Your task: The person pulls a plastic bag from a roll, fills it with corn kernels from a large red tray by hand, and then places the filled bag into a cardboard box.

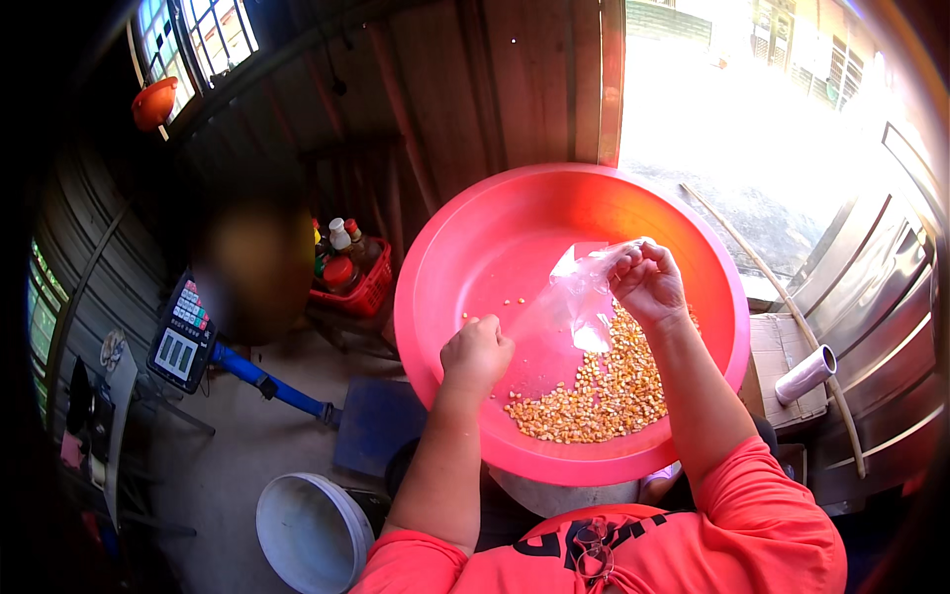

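Note:
A thin clear plastic bag (584, 295) is stretched across the inside of a large round pink basin (465, 233). My right hand (648, 284) pinches one end of the bag, fingertips raised over the basin's right half. On the left, my left hand (477, 352) is closed in a fist at the bag's other side, where the film is hard to see. Loose yellow corn kernels (604, 401) lie heaped in the near right part of the basin, partly under the bag and my right forearm. A few stray kernels lie farther left.
A platform scale with a blue post (267, 381) and display (183, 332) stands left. Near it are a white bucket (312, 530) and a red basket (371, 287) of bottles and jars. Right, a plastic roll (807, 374) stands on cardboard (772, 351) beside a long stick (747, 252).

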A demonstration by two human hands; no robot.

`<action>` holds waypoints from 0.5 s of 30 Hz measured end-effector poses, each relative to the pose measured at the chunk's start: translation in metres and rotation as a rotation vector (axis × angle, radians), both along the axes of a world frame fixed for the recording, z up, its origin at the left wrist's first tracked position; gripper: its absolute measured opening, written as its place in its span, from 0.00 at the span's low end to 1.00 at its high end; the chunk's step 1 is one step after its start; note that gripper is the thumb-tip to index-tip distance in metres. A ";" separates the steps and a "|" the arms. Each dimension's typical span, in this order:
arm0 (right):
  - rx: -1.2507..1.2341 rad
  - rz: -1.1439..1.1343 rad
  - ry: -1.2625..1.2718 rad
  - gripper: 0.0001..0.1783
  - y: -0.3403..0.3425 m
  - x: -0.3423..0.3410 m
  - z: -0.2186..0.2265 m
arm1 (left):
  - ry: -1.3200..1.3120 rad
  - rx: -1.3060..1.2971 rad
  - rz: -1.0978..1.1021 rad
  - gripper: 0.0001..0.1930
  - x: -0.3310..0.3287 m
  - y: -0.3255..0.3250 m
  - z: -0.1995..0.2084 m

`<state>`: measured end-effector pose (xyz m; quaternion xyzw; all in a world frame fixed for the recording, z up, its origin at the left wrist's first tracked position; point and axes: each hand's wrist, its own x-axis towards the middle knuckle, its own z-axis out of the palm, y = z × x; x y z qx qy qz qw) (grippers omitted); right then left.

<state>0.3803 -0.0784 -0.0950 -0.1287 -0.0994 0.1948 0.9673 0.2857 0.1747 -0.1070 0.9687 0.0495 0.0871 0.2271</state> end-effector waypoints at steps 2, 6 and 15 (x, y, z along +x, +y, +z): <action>-0.079 -0.048 0.012 0.02 0.001 -0.001 0.001 | 0.047 0.036 -0.011 0.08 0.000 -0.001 0.001; -0.259 -0.098 -0.036 0.02 0.011 -0.009 0.007 | -0.042 -0.054 -0.041 0.09 -0.001 -0.001 0.002; -0.547 0.071 -0.334 0.02 0.044 -0.031 -0.001 | -0.511 -0.396 -0.291 0.22 0.007 -0.010 -0.004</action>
